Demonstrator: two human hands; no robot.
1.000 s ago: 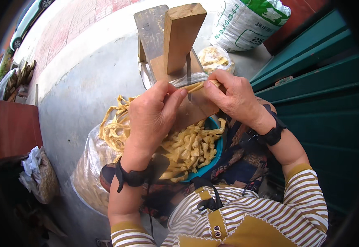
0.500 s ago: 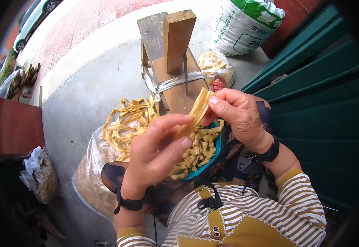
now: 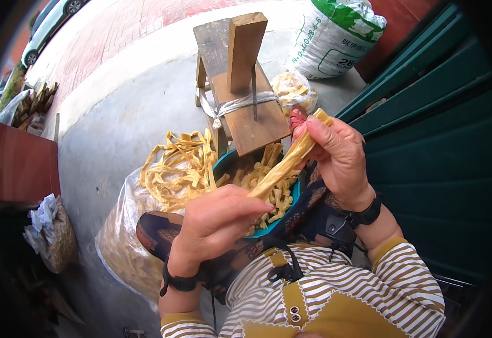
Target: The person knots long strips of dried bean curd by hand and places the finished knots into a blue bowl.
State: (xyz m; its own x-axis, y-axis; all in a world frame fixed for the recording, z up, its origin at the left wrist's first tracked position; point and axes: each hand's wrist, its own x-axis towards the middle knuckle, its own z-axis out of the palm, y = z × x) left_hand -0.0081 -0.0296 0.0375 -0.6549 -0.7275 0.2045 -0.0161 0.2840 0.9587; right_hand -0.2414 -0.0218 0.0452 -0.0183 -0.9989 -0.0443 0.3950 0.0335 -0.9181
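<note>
A yellowish, pliable strip [image 3: 288, 167] is stretched at a slant between my two hands, above a teal basin [image 3: 295, 204]. My left hand [image 3: 218, 217] is closed on its lower end. At the upper end, my right hand [image 3: 340, 160] pinches it between thumb and fingers. Short, twisted or knotted yellow pieces [image 3: 284, 198] lie in the basin; my left hand and the strip hide part of them. Long loose strips [image 3: 178, 174] are heaped left of the basin, on a large clear plastic bag [image 3: 126, 236].
Ahead stands a wooden bench [image 3: 257, 130] with an upright block [image 3: 246, 53], a thin metal rod [image 3: 254, 96] and a tied white cloth [image 3: 237, 106]. Behind it are a clear bag of pieces [image 3: 292, 87] and a white-green sack [image 3: 342, 45]. Green panels [image 3: 426, 135] flank the right.
My right hand has moved slightly right, and the strip now spans longer between my hands. My left hand has lowered and its fingers have closed around the lower end.
</note>
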